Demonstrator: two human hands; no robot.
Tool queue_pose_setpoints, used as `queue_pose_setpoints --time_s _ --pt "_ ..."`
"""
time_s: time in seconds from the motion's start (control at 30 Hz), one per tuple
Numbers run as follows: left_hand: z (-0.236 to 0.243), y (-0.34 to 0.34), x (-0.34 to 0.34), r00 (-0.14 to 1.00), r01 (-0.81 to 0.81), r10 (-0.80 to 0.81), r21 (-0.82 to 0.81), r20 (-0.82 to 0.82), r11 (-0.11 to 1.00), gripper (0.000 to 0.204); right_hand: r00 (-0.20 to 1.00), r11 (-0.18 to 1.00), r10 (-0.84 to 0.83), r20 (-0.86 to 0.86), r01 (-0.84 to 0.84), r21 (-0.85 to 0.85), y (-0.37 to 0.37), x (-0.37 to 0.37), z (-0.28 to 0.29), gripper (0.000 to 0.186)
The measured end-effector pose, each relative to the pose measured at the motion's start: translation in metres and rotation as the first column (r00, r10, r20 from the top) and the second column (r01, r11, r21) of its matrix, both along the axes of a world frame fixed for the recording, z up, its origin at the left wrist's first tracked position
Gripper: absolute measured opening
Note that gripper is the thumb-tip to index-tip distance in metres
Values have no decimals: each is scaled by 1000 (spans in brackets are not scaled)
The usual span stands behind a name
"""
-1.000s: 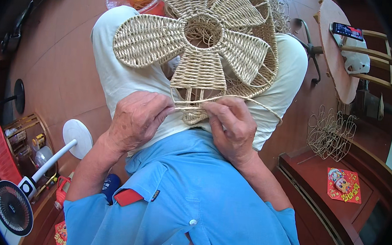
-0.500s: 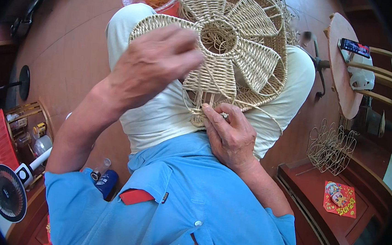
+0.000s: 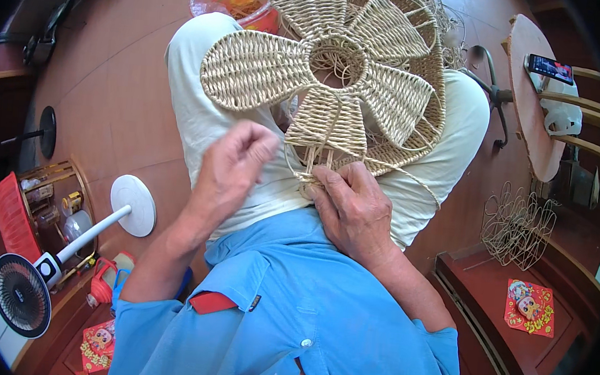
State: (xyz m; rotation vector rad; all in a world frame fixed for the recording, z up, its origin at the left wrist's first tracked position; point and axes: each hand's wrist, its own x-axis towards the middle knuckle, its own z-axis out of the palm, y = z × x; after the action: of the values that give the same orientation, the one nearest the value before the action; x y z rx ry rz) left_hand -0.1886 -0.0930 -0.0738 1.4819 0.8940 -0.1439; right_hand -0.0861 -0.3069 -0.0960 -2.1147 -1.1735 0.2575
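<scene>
I appear to be in a home; supporting signs: a standing fan [image 3: 90, 236]; a pale tabletop [image 3: 530, 124] bearing a phone [image 3: 551, 69]; dark-red wooden furniture [image 3: 480, 276] with a festive red card [image 3: 530, 308] on it; reddish floor [image 3: 122, 68] underfoot.

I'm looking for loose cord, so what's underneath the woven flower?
Loose cord shows through the middle of the flower. A woven rim shows behind its right petals, and pale trousers around its left one. Whatever lies directly beneath the petals is covered.
</scene>
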Motion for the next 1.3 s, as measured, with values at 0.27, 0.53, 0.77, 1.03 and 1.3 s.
queue_pose_setpoints --time_s 0.27,0.53,0.77,1.03,1.3 --pt "-34 -26 14 964 54 45 -357 262 933 48 1000 1000 11 -20 -11 -29 1 1 1 24" --pt "-40 -33 10 932 -10 171 -449 319 893 54 1000 1000 -8 10 8 22 1 1 -4 22" --pt "-40 -22 1 929 -146 345 -718 138 680 50 999 1000 -25 -35 25 10 1 0 -2 20" --pt "-30 -27 -15 978 -31 1 142 209 989 45 999 999 -38 34 37 39 3 -2 -2 25" --pt "-26 -19 -44 749 -344 578 -555 325 757 41 994 997 -6 111 -3 81 24 -3 -3 17"
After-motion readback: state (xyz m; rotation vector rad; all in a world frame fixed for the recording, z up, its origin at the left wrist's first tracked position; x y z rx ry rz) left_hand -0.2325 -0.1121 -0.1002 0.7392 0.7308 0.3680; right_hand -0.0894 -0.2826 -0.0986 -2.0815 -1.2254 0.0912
